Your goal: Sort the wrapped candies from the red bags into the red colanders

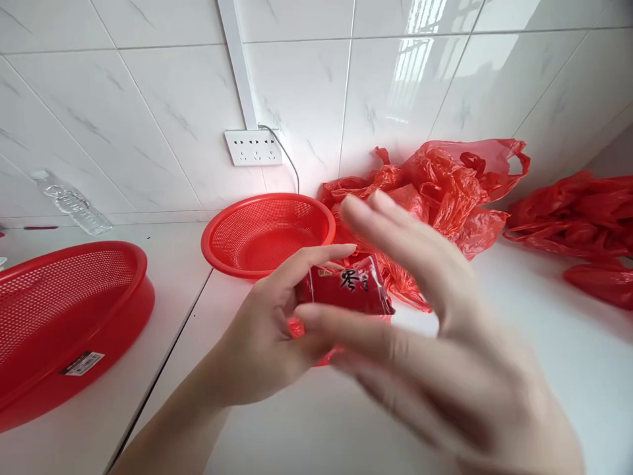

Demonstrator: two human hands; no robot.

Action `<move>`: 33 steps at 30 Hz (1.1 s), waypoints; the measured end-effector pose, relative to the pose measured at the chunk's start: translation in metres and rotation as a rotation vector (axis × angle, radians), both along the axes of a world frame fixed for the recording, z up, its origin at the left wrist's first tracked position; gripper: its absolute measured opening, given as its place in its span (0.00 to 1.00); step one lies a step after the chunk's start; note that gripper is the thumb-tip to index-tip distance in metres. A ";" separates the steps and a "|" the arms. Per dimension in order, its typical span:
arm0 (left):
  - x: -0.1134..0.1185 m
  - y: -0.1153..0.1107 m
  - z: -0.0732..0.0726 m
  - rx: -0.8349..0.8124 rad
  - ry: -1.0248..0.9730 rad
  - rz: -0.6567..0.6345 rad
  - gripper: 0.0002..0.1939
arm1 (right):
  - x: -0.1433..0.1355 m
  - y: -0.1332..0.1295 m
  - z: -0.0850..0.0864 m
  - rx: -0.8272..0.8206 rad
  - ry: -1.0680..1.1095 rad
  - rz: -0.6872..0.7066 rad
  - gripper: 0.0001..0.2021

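A small dark red packet (341,290) with black and white printed characters is in my left hand (270,330), whose fingers and thumb close around its left end. My right hand (459,356) is nearer the camera and smeared by motion. Its fingers are spread wide, and its thumb passes in front of the packet's lower edge; whether it touches the packet I cannot tell. A bit of red plastic shows below the packet, mostly hidden by my hands. Behind my left hand stands a round red plastic basket (212,245) with perforated sides.
Crumpled red plastic bags (445,191) lie against the tiled wall, and more red bags (583,214) are at the far right. A larger red basket (141,290) stands at left. A clear plastic bottle (74,203) leans behind it. A power socket (253,148) with a cable is on the wall.
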State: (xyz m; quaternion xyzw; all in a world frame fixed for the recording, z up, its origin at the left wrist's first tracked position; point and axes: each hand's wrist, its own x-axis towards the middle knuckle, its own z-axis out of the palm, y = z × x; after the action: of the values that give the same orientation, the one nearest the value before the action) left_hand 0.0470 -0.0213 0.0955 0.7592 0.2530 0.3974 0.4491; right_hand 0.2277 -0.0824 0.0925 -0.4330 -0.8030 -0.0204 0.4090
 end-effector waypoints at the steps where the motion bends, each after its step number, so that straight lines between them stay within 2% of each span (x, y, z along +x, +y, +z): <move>1: -0.001 -0.002 0.000 -0.030 -0.017 -0.015 0.27 | 0.002 0.013 0.006 0.041 0.019 0.108 0.15; 3: -0.004 -0.004 0.001 -0.119 -0.057 -0.054 0.29 | 0.008 0.031 0.009 0.040 0.066 0.279 0.13; 5: -0.006 -0.004 0.002 -0.209 -0.112 -0.065 0.30 | 0.012 0.039 0.006 0.009 0.131 0.361 0.12; 8: -0.009 -0.001 0.002 -0.337 -0.157 -0.127 0.30 | 0.013 0.040 0.002 0.032 0.243 0.324 0.13; 12: -0.010 0.000 0.002 -0.368 -0.093 -0.209 0.11 | 0.009 0.036 0.002 0.108 0.312 0.265 0.13; 14: -0.010 0.000 0.002 -0.327 -0.088 -0.226 0.07 | 0.007 0.035 0.002 0.120 0.297 0.272 0.13; 21: -0.006 -0.007 0.000 -0.227 -0.120 -0.156 0.05 | 0.004 0.029 -0.002 0.119 0.319 0.216 0.09; 29: -0.006 -0.012 0.001 -0.265 -0.119 -0.192 0.04 | 0.002 0.019 0.002 -0.119 0.498 0.210 0.04; 33: -0.005 -0.013 0.001 -0.255 -0.143 -0.209 0.05 | -0.001 0.013 0.006 -0.166 0.520 0.193 0.04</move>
State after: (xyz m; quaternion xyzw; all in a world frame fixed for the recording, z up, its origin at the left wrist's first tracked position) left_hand 0.0418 -0.0346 0.0964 0.6880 0.1885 0.3661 0.5975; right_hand 0.2271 -0.0696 0.0985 -0.3773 -0.7075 0.1961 0.5644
